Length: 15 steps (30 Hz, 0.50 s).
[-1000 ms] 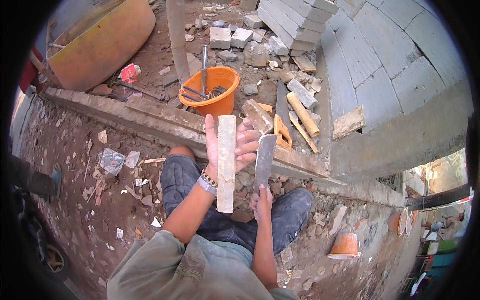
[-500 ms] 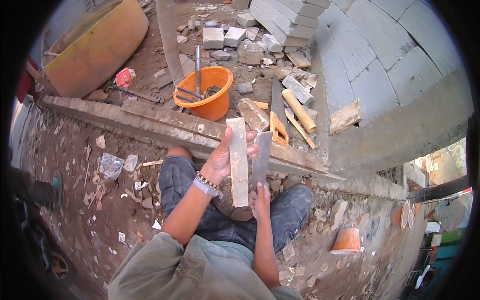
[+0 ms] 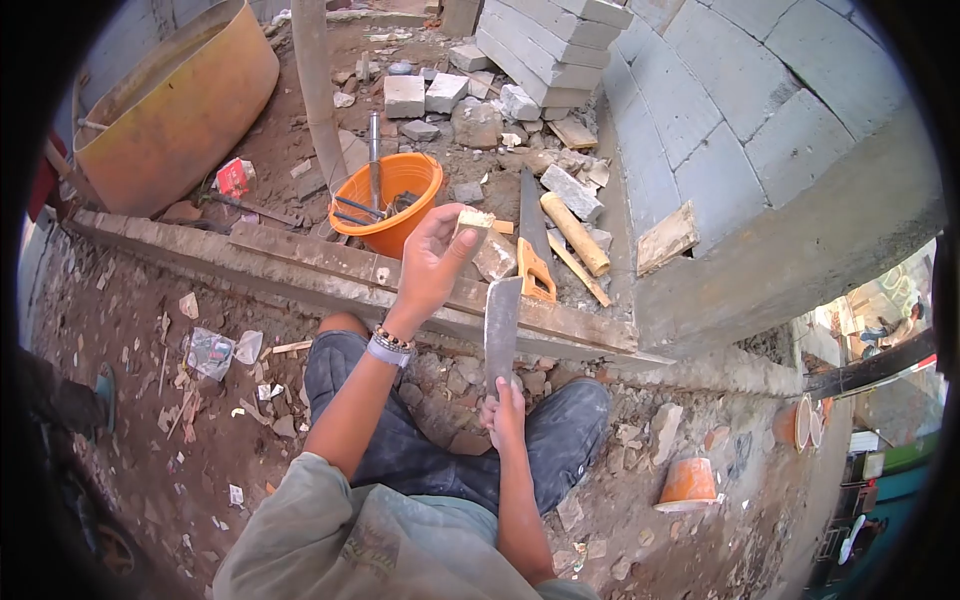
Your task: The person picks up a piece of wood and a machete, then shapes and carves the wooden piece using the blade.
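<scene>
Wood point(image 3: 477, 220) is pinched in the left hand point(image 3: 430, 262), fingers point(image 3: 437, 222) bent; the right hand point(image 3: 504, 412) has fingers closed around a knife point(image 3: 502, 325).

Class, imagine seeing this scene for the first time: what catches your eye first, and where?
The bright orange bucket in the upper middle stands out first. At its lower right, the left hand holds up a piece of wood; below, the right hand grips a wide blade pointing upward.

The strip point(image 3: 477, 219) looks like rough wood, the blade point(image 3: 502, 322) dull metal, the bucket point(image 3: 388, 236) smooth plastic.
</scene>
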{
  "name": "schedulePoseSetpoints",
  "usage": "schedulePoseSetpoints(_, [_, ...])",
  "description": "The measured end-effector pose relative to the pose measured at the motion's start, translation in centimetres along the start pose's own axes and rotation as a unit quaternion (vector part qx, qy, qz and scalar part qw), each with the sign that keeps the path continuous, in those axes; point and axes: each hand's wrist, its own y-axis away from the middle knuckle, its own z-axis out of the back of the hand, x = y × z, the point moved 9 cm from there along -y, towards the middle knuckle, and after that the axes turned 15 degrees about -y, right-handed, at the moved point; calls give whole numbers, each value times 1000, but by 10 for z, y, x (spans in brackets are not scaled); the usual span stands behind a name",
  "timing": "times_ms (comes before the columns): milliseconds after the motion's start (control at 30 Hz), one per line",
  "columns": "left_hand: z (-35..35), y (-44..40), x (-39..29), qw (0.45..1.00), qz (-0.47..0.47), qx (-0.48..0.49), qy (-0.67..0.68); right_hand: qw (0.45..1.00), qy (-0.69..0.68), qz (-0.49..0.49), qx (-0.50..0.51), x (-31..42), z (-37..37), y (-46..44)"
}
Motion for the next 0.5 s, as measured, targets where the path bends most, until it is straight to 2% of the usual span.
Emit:
schedulePoseSetpoints(233, [-19, -14, 7, 997, -69, 20, -38, 1000, 1, 5, 4, -2, 2, 0])
schedulePoseSetpoints(333, [-14, -13, 13, 995, -42, 19, -86, 1000, 1, 15, 6, 4, -5, 5])
schedulePoseSetpoints(433, [-4, -16, -17, 985, -73, -14, -157, 999, 11, 46, 0, 18, -10, 14])
schedulePoseSetpoints(500, [-3, -19, -18, 981, -69, 13, -181, 996, 28, 82, -22, 30, -16, 26])
